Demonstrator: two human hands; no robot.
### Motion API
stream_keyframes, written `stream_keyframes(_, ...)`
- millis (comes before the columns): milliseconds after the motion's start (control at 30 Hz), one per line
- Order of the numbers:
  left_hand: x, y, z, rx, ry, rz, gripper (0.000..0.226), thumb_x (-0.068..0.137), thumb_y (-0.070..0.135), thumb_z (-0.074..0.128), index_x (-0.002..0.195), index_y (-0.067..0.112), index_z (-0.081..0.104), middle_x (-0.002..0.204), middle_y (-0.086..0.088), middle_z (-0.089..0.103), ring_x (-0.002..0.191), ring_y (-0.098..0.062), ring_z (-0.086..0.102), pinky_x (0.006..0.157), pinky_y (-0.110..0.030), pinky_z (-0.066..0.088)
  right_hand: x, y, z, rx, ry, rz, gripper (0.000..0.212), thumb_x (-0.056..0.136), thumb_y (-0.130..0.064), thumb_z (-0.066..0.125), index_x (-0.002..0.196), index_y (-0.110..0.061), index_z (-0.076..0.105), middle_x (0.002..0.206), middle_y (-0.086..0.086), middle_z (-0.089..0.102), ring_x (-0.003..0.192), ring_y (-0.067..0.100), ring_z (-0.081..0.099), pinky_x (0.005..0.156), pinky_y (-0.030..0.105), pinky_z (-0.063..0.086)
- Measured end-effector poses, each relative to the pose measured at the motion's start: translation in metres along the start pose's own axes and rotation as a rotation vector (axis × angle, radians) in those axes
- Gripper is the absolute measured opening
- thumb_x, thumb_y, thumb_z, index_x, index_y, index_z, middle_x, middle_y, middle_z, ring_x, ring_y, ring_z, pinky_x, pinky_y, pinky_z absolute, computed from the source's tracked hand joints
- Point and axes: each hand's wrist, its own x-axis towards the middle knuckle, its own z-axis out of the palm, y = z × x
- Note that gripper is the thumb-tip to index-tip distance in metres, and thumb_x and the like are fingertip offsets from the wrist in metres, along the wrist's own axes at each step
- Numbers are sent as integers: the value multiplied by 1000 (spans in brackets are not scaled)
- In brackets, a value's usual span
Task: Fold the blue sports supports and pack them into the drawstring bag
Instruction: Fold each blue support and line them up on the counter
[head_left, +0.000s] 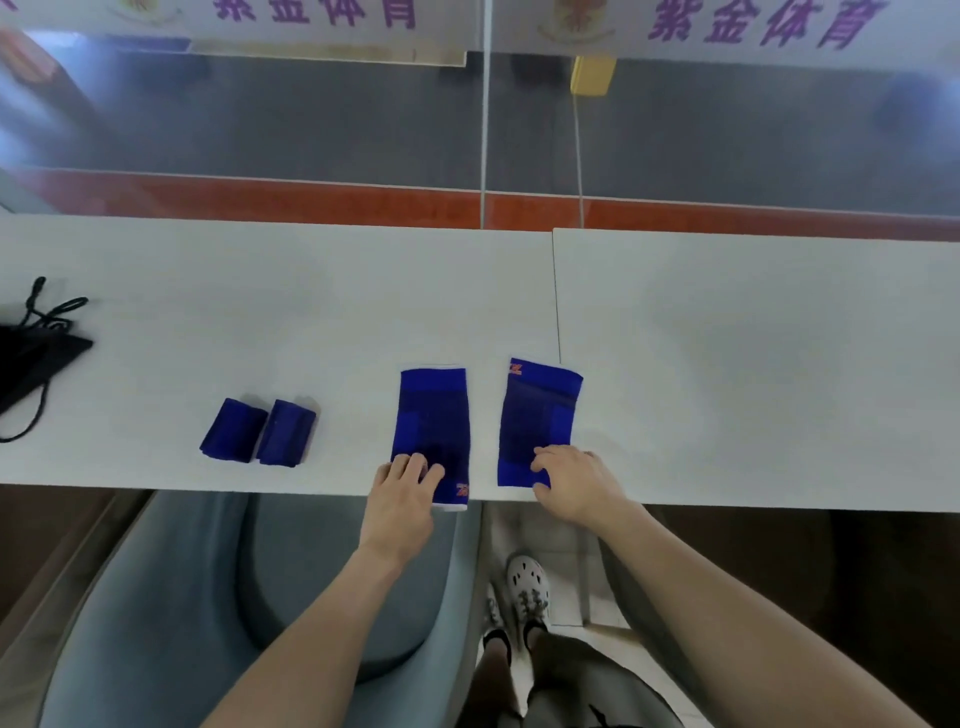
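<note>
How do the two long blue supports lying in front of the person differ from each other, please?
The left support has its orange logo at the near end; the right support has it at the far end. The left support overhangs the table's near edge; the right support lies wholly on it, crossing a seam. Both are blue, flat, unfolded, with the left hand and right hand on their near ends.
</note>
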Motion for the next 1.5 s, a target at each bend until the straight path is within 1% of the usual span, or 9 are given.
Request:
stream_keyframes(233,5,0,-43,-627,92,-288,14,97,9,68,94,23,69,90,8,66,80,-14,61,75,-32,52,-10,2,-6,90,27,27,38,104,-26,59,142,-21,66,140,-2,67,123,20,66,106,36,56)
stream_keyframes(433,9,-7,-154,-1410,120,-585,20,82,4,49,70,18,57,72,0,55,68,-19,47,65,-33,35,-4,-29,-26,374,112,2,91,92,-18,73,169,-29,27,169,-5,40,140,25,56,109,43,56)
stream_keyframes(600,13,-11,-202,-1226,-51,-384,14,73,8,49,71,14,36,69,-6,40,66,-22,37,66,-39,28,-7,-60,-70,577,94,-171,109,81,-32,87,169,-45,23,172,-17,36,156,13,35,120,36,41)
stream_keyframes(767,42,-3,-219,-831,-123,-175,9,97,20,69,97,24,77,87,5,80,78,-16,74,73,-38,60,-6,-82,-97,764,6,-267,17,97,-33,79,111,-22,77,102,0,82,99,23,77,92,46,62)
stream_keyframes(867,51,4,-220,-1264,-24,-321,24,106,40,72,125,28,78,117,3,83,104,-19,81,91,-38,66,-6,-70,-99,911,104,-106,5,103,-25,75,104,-20,74,93,3,83,88,25,80,83,48,67)
stream_keyframes(933,52,9,-200,-1553,-156,-379,39,109,44,63,133,16,76,129,-9,80,116,-30,79,106,-46,61,-7,-55,-95,1104,107,11,17,102,-17,77,119,-16,73,99,6,84,91,27,81,82,50,69)
stream_keyframes(1067,43,38,-140,-1240,-476,-267,36,97,29,71,131,17,78,130,-5,82,127,-25,75,119,-47,53,-8,-19,-83,1217,195,175,29,101,-13,76,130,-13,72,107,11,82,89,31,79,73,48,69)
stream_keyframes(1233,49,65,-96,-1150,-378,-380,8,109,25,64,112,18,65,110,-15,82,96,-32,78,87,-51,65,-15,19,-63,1299,142,334,28,102,-10,70,130,-12,66,106,23,77,74,33,77,66,47,69)
stream_keyframes(1500,69,79,-77,-1110,-350,-323,19,113,12,57,123,28,58,105,-10,84,100,-36,80,90,-52,64,7,43,-40,1173,155,308,41,105,-5,58,140,-26,60,101,21,76,66,32,76,63,46,68)
